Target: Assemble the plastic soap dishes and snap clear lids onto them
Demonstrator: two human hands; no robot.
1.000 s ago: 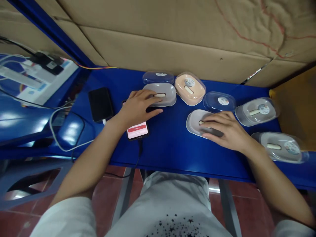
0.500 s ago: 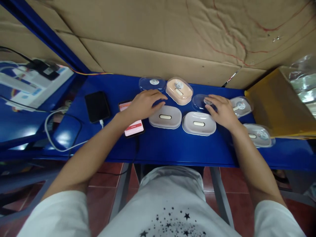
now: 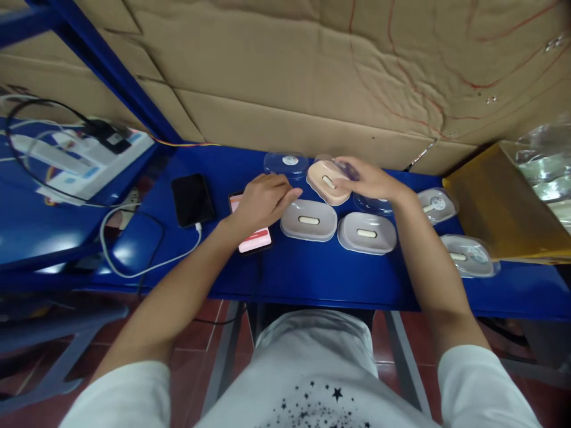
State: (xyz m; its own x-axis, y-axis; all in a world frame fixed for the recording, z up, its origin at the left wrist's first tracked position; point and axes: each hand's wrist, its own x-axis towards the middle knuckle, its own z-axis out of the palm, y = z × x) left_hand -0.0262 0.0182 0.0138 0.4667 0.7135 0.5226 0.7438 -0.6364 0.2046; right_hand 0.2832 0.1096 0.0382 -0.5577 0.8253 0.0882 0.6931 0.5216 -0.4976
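Observation:
My right hand (image 3: pixel 361 178) grips the clear lid (image 3: pixel 347 168) of the peach soap dish (image 3: pixel 328 182), and the lid tilts up on its right side. My left hand (image 3: pixel 267 199) hovers between the phone (image 3: pixel 256 241) and a grey soap dish (image 3: pixel 307 220). Its thumb stands apart from loosely bent fingers, with nothing visible in them. A second grey soap dish (image 3: pixel 366 233) sits uncovered to the right. Behind these two lie separate clear lids, one at the back left (image 3: pixel 285 163) and one partly under my right forearm (image 3: pixel 372 204).
Two lidded grey soap dishes, a rear one (image 3: pixel 437 205) and a front one (image 3: pixel 470 255), stand at right beside a brown box (image 3: pixel 504 208). A black device (image 3: pixel 193 200) with a white cable lies at left. A power strip (image 3: pixel 93 166) is beyond it. Cardboard (image 3: pixel 267 89) lines the back.
My left hand let go of the left grey dish, which moved nearer. My right hand left the other grey dish, crossed to the peach dish and raised its lid. The view shifted too.

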